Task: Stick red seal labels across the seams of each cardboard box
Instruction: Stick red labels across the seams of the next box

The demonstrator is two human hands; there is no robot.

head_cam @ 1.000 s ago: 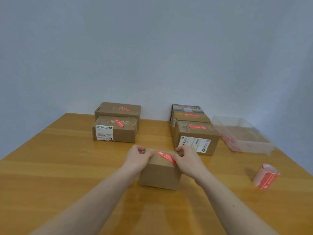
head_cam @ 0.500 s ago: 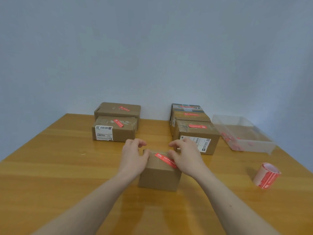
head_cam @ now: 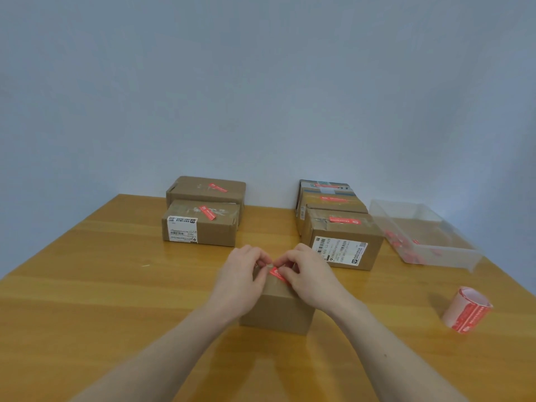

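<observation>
- Label [head_cam: 279,275]: laid diagonally on the box [head_cam: 278,309] top, between both hands.
- Left hand [head_cam: 242,275], right hand [head_cam: 307,274]: fingertips pinched at its far end; equally near.

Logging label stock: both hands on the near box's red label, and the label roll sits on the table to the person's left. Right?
Not quite. The head view shows the label roll on the table to the person's right, not left. The rest holds: left hand and right hand are on the red label atop the near box.
</observation>
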